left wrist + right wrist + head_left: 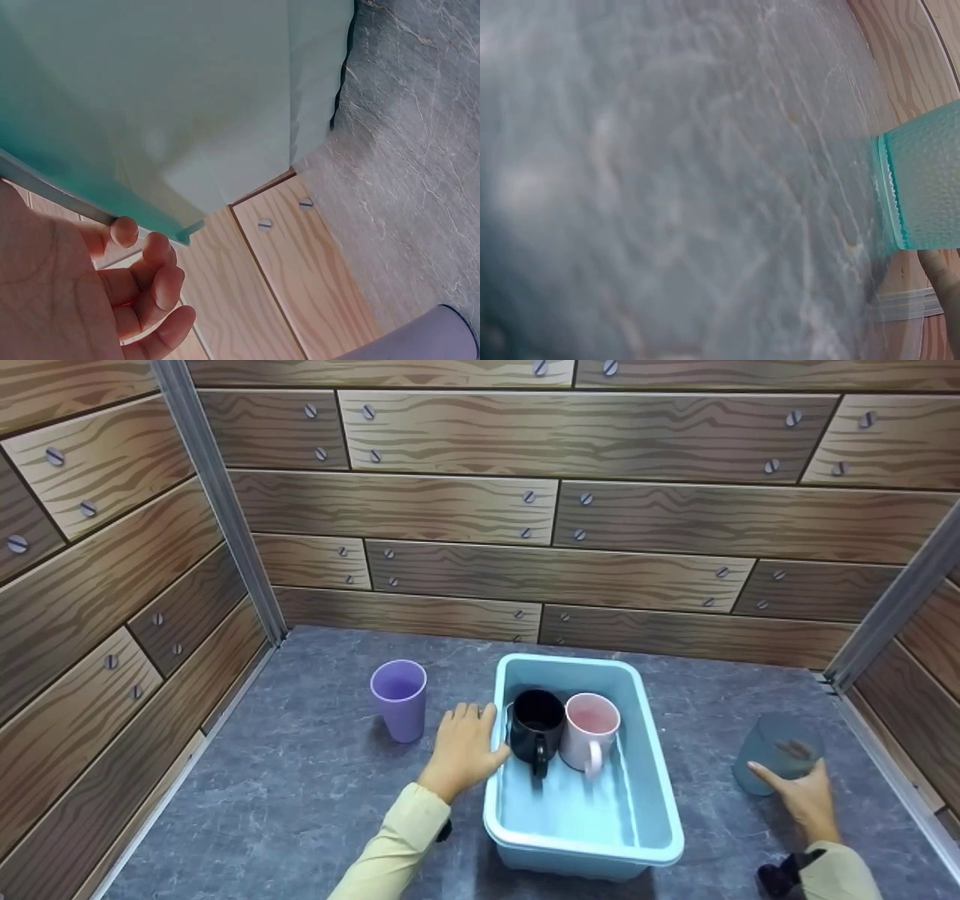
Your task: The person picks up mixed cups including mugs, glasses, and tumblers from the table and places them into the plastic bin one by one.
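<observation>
Toward the right side of the table, my right hand (814, 802) grips a translucent teal tumbler (765, 746), its thumb on the near side and its fingers seen through the wall. The right wrist view shows this textured tumbler (930, 184) at its edge. My left hand (466, 742) holds the left rim of a light blue tub (585, 851), thumb over the rim and fingers outside. From the left wrist, the fingers (154, 289) look curled by the rim. Inside the tub, a black mug (537, 727) and a pink mug (589, 735) stand upright side by side, handles toward me.
A purple cup (401, 705) stands upright left of the tub, near my left hand. Wood-patterned walls (585, 517) enclose the grey marbled table (247, 780) at the back and both sides, with metal posts in the corners.
</observation>
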`<state>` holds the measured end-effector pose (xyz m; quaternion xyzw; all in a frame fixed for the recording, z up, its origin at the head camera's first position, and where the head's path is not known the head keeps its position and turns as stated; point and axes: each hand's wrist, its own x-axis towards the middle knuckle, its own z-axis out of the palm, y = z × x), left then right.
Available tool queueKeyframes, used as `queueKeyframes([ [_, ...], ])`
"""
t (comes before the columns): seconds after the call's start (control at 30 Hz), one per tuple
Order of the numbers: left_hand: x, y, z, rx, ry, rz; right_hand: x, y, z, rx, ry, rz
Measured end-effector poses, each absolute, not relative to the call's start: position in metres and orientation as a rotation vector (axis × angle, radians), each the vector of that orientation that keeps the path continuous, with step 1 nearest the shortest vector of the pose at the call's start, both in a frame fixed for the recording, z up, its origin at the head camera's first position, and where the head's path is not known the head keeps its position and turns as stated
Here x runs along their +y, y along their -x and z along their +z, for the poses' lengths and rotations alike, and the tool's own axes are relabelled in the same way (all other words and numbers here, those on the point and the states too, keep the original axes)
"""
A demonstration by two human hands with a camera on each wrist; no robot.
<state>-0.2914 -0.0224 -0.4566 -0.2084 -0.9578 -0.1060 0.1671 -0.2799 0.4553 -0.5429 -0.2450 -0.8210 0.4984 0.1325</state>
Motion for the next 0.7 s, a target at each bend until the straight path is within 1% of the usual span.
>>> queueKeyframes([
  [0.37,-0.0223,0.292,-0.4584,-2.723,0.59,-0.301,0.4553,0.2784,-0.5413,-2.422,0.738,1.416],
  [0.7,-0.0223,0.2915,-0.4575,-2.739,0.585,-0.292,0.4546,0.2781,-0.5398,-2.416,0.683,1.4],
])
